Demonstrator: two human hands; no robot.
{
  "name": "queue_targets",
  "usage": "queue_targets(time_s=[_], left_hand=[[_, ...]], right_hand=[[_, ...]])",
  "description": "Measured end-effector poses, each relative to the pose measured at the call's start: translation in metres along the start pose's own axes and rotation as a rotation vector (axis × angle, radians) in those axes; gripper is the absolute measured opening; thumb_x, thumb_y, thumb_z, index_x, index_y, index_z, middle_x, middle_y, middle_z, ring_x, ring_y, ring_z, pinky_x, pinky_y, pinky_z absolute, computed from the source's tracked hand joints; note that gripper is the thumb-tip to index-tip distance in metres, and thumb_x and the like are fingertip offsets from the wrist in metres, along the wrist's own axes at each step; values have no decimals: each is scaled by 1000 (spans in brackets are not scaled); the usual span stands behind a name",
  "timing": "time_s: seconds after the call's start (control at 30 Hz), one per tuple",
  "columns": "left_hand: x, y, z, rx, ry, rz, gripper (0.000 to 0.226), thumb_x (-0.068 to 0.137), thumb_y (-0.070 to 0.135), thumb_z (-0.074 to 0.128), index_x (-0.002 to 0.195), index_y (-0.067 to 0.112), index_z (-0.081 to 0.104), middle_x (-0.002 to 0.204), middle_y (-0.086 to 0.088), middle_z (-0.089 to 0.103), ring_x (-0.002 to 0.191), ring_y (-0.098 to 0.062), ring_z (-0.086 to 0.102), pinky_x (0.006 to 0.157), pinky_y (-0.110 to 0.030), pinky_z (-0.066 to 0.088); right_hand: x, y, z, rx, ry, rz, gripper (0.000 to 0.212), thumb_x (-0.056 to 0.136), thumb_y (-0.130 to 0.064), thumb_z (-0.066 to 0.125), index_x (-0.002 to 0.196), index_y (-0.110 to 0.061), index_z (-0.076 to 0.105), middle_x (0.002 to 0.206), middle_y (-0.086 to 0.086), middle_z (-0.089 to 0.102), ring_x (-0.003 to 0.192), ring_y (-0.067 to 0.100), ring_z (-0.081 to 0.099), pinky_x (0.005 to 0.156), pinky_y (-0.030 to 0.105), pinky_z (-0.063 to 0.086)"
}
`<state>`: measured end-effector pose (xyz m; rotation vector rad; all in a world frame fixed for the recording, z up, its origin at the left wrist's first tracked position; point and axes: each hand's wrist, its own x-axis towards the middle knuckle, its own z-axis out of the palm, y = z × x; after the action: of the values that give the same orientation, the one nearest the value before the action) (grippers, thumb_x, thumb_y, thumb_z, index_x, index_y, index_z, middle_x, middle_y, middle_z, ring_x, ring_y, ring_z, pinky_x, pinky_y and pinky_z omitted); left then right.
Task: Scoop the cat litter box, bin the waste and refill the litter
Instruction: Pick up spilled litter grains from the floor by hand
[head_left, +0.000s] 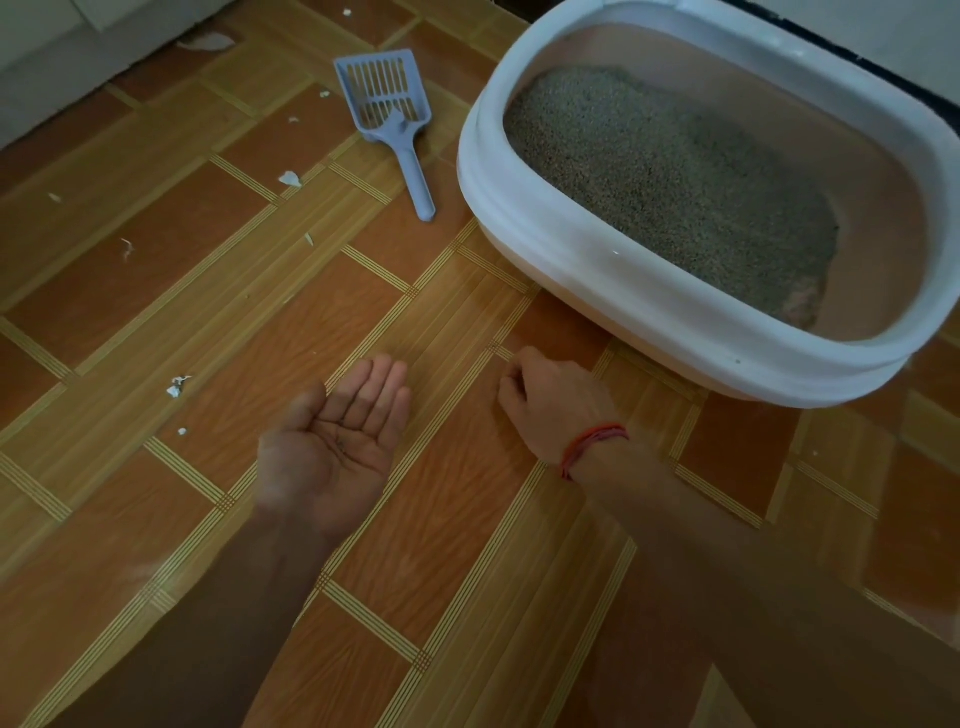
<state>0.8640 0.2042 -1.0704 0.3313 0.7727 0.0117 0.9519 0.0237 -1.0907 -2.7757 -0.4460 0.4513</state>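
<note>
Ahead of your right hand (553, 402), just past its knuckles, the litter box (545, 228) sits on the floor (457, 493), a white-rimmed oval tub with pinkish inner walls. Grey litter (675, 187) covers most of its bottom, heaped toward the far end, and the end nearest you shows a bare patch. That right hand is turned palm down with its fingers curled under, fingertips against the tiles; you cannot tell from this angle whether anything is pinched beneath them. A red thread bracelet (592, 441) circles its wrist. Your left hand (337, 441) hovers beside it, apart from it, palm up and flat, fingers straight and held together. It grips nothing, and a few dark specks (341, 445) lie in the palm. Well beyond your left hand, left of the litter box and not touching it, the blue-grey scoop (387, 98) lies flat on the floor, slotted head away from you and handle pointing back toward you. White scraps (290, 179) are scattered over the tiles to the left of your left hand and farther ahead.
</note>
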Motion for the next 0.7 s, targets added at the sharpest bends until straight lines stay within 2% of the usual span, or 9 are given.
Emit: queue_targets(time_s=[0.13, 0.23, 0.3, 0.47, 0.63, 0.7], left_hand=[[-2, -9, 1, -1, -17, -29, 60, 105, 28, 28, 93, -4, 77, 115, -17, 71, 104, -28, 71, 85, -40, 58], [-4, -16, 2, 0, -38, -75, 59, 104, 29, 29, 93, -4, 76, 104, -16, 74, 96, -26, 73, 74, -37, 62], [-6, -19, 3, 34, -73, -107, 59, 104, 31, 28, 94, -4, 74, 95, -14, 74, 91, -23, 74, 73, -36, 61], [-10, -21, 4, 81, -119, -156, 61, 104, 36, 25, 102, -2, 73, 110, -14, 71, 103, -23, 70, 88, -39, 57], [-11, -20, 3, 15, -70, -120, 50, 104, 33, 30, 111, 1, 68, 115, -10, 71, 109, -22, 68, 81, -36, 60], [-11, -20, 1, 20, -64, -110, 50, 104, 32, 31, 104, 1, 71, 114, -10, 71, 110, -23, 68, 79, -36, 60]], right_hand=[[-21, -28, -11, 166, -6, -71, 18, 100, -34, 40, 92, -25, 54, 66, -7, 58, 59, 12, 55, 54, 31, 48], [-36, -60, -20, 281, 6, -218, 18, 99, -35, 42, 95, -24, 55, 71, -4, 62, 65, 17, 58, 60, 38, 50], [-43, -76, -20, 301, -23, -274, 20, 99, -35, 41, 99, -22, 55, 79, 0, 65, 73, 22, 63, 65, 41, 52], [-50, -84, -17, 357, -39, -278, 14, 96, -35, 49, 99, -22, 53, 85, 3, 67, 82, 26, 64, 72, 44, 53], [-53, -83, -16, 346, -75, -302, 26, 96, -35, 53, 114, -18, 55, 91, 4, 69, 89, 26, 65, 75, 44, 53], [-55, -83, -16, 348, -72, -332, 19, 97, -35, 50, 108, -20, 57, 89, 4, 68, 86, 25, 64, 73, 42, 52]])
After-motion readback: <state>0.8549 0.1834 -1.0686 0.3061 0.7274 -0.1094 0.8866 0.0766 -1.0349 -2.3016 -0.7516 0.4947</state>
